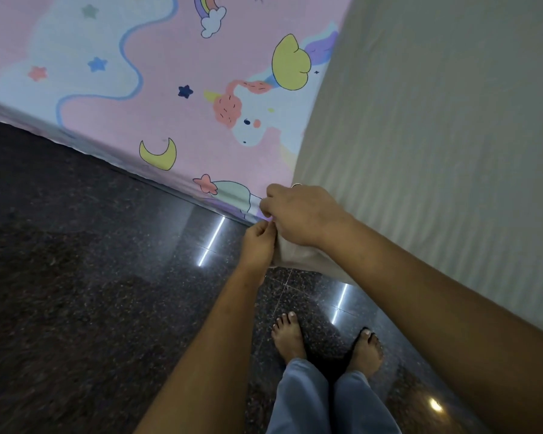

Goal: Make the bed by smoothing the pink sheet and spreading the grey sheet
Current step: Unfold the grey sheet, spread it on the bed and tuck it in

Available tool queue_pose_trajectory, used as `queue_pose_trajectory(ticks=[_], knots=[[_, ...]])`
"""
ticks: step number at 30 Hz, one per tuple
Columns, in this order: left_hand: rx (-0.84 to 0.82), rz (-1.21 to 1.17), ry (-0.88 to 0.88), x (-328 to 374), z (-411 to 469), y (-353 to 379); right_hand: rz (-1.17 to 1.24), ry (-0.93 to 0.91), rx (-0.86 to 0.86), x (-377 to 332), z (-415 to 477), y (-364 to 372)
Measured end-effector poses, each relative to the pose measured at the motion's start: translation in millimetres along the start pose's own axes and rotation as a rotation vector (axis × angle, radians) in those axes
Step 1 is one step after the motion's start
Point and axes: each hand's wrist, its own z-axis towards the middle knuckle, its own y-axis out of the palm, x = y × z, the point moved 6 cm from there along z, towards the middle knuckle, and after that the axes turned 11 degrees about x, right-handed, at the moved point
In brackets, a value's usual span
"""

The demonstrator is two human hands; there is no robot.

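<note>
Now your left hand (259, 244) and right hand (298, 214) both pinch the corner of the grey sheet (420, 136) at the bed's edge, fingers curled around it, just beside the pink sheet (157, 98).

free: floor (76, 277) open at left | blocked: pink sheet (170, 104) ahead, grey sheet (436, 136) at right, overlapping it | below: 2 feet (290, 336) on floor

Dark speckled polished stone floor (85, 277) (tile seams visible), reflecting ceiling lights.
</note>
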Motion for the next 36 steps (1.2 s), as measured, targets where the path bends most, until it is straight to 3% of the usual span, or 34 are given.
queue_pose_trajectory(ticks=[5,9,13,18,22,24,26,29,32,36], knots=[[-0.085,0.147,-0.114,-4.0,9.7,12.9,0.174,0.052,0.281,23.4,-7.0,-9.1],[-0.067,0.191,-0.146,-7.7,18.7,18.9,0.157,0.141,0.476,56.8,-16.5,-17.5],[-0.042,0.154,-0.149,-7.8,22.4,20.1,0.048,0.275,0.482,98.3,-26.0,-16.4],[0.084,0.141,-0.15,-6.2,24.1,18.6,-0.051,0.471,0.299,104.8,-41.8,24.4],[0.129,0.242,-0.135,-1.9,27.5,18.2,-0.08,0.335,0.243,52.4,-36.0,42.1],[0.081,0.075,-0.162,4.1,20.1,21.0,-0.088,0.171,0.238,28.4,-34.2,44.5],[-0.059,-0.094,-0.127,11.1,4.6,17.7,0.036,0.023,0.239,13.8,-34.0,39.9],[-0.185,-0.143,-0.003,10.7,-11.9,3.2,0.34,-0.086,0.277,22.2,-31.0,22.4],[-0.087,-0.049,0.227,19.8,-20.8,-9.1,0.244,0.129,0.476,84.6,-35.5,1.6],[0.092,0.04,0.338,26.8,-14.1,-17.8,0.002,0.523,0.341,162.3,-63.1,8.9]])
